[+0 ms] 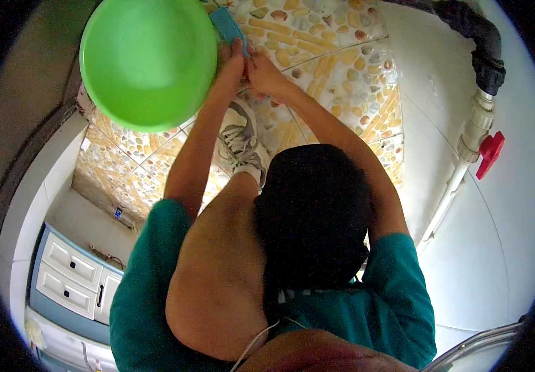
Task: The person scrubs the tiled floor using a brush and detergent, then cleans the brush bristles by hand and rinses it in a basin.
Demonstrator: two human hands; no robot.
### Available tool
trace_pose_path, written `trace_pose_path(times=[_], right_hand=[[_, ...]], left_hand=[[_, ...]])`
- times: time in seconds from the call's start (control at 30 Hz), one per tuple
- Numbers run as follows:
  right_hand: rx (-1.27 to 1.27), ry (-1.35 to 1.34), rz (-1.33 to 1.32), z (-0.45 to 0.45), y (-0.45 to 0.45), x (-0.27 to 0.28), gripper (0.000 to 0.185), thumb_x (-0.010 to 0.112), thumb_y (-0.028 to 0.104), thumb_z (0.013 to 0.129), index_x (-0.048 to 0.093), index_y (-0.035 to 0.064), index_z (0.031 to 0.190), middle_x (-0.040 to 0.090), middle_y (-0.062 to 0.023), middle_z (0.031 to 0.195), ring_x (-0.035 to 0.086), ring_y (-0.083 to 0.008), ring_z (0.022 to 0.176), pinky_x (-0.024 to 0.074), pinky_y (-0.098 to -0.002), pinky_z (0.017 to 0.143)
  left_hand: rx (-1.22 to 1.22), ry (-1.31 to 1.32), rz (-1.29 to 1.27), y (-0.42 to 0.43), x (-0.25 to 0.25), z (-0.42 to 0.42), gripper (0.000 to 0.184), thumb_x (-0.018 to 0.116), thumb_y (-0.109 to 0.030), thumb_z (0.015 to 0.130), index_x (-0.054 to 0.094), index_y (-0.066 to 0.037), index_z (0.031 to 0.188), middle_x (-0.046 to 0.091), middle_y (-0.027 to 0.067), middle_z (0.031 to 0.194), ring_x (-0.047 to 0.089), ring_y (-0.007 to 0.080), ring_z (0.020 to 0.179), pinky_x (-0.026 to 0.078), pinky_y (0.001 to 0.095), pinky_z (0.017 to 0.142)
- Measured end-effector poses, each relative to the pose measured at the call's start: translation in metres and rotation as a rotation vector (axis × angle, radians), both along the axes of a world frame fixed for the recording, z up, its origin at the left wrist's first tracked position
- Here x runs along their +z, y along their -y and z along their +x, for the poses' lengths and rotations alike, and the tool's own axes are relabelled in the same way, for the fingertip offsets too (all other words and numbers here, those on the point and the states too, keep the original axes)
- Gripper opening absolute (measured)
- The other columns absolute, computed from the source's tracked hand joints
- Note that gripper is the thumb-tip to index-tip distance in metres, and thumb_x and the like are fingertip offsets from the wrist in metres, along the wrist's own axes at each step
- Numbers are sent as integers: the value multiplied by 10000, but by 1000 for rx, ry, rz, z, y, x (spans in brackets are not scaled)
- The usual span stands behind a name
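My left hand and my right hand meet just right of the green basin. Both sets of fingers are closed around the near end of a flat blue strip, which points up and away from me. Whether it is a cloth, a sponge or a brush I cannot make out. My fingertips and whatever lies between them are partly hidden. The round, light green plastic basin stands on the floor beside my left hand, with no visible contents. Below my hands is a grey sneaker on my foot.
Pebble-and-shell patterned tiles cover the floor. Along the right wall runs a white pipe with a red valve handle and a black elbow. A white-and-blue cabinet stands lower left. A black-covered shape fills my lap.
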State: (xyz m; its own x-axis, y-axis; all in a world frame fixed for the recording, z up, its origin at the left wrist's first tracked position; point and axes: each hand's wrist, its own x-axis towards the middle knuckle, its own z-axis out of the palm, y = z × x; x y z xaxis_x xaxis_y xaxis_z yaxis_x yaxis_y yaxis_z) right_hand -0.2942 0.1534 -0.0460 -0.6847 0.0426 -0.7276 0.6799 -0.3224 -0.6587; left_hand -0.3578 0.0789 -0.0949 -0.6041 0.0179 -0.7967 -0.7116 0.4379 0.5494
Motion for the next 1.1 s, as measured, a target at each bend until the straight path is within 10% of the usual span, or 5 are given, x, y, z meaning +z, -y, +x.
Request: trace_pose_path(times=[0.17,0.27,0.4,0.73,1.1], right_hand=[[-83,-707,785,65,-6,-68,230,312,242,979,432,65,1064,410,-17,605,331,-119,435,269,-295,352],[-407,166,-68,59,-35,-31,276,289,302,1001,439,74,961,372,-9,584,307,-116,437,258,-289,370],[-86,-386,493,13,-85,-134,377,258,360,1005,386,86,779,334,8,557,267,-108,433,240,-291,380],[7,131,-284,9,-29,-13,403,314,470,974,388,138,758,349,30,546,270,-69,403,208,-248,360],[112,56,51,-29,37,-7,355,395,385,969,429,94,769,353,13,543,282,-93,387,217,-263,358]], left_hand=[[-833,-68,197,-30,-2,18,348,457,-322,935,544,-20,1083,616,122,795,587,293,676,489,418,663],[-1152,-803,21,-62,-41,34,334,468,-313,929,586,-11,1010,621,174,825,574,330,669,489,436,663],[-629,-427,123,-100,-10,-41,454,456,-342,923,621,60,794,627,212,728,628,350,684,482,438,662],[-255,272,377,-1,1,-24,431,435,-483,929,617,-92,926,590,60,707,559,152,645,485,330,653],[304,41,599,133,10,-15,398,494,-400,929,582,-17,989,612,100,863,618,171,794,522,288,730]])
